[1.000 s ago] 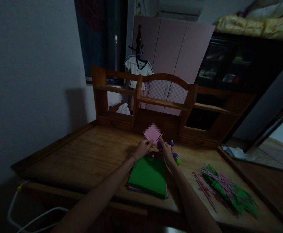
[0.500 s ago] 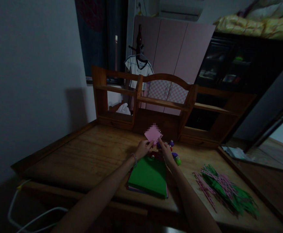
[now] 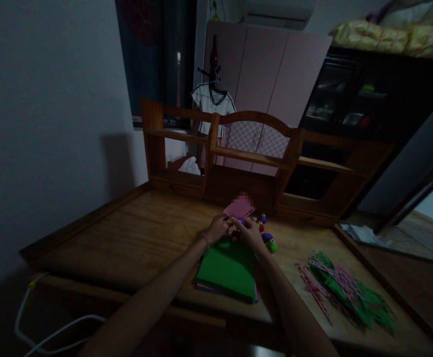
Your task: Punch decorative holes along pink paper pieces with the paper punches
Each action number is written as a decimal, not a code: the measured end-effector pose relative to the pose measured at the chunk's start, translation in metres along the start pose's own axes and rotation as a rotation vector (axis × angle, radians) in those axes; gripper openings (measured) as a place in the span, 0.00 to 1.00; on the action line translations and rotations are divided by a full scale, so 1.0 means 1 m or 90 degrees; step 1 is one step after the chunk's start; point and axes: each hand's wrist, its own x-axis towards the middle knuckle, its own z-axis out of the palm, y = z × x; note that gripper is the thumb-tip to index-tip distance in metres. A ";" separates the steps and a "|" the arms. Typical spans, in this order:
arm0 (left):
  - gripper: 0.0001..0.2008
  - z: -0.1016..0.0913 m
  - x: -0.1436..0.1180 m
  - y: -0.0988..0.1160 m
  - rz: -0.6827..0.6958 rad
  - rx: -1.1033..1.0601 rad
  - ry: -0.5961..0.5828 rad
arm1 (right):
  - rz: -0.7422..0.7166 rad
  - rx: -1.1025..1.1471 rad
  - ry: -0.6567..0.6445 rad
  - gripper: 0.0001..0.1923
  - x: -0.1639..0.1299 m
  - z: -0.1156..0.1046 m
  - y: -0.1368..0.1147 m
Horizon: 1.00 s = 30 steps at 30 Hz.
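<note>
Head view: a small pink square paper sheet [image 3: 240,207] is pinched between the closed fingers of the left hand [image 3: 218,227] and right hand [image 3: 251,232], just above a green paper stack [image 3: 227,268] on the wooden desk [image 3: 135,233]. Small googly-eyed punches [image 3: 268,241] are seen beside the right hand.

Pink paper [image 3: 240,208] between my hands: its face is blurred out, nothing legible.
Shirt [image 3: 212,105] hanging at 12 o'clock: the chest patch is blurred, no print readable.
Green sheet stack [image 3: 227,267] at 6 o'clock: plain, no lettering.
Cabinet shelves [image 3: 345,106] at 2 o'clock: too dark and small to read.
</note>
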 end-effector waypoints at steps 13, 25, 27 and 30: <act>0.18 0.000 -0.001 -0.001 -0.010 -0.039 -0.019 | 0.005 0.026 0.021 0.20 -0.002 -0.001 -0.005; 0.19 0.001 0.001 -0.006 -0.010 -0.020 -0.018 | -0.007 0.006 0.017 0.21 -0.002 -0.002 -0.005; 0.18 0.000 0.001 -0.005 -0.008 -0.009 -0.015 | -0.008 0.003 0.014 0.22 -0.001 -0.002 -0.004; 0.19 0.000 0.000 -0.002 0.000 0.008 -0.015 | -0.002 0.005 0.019 0.22 0.000 -0.002 -0.003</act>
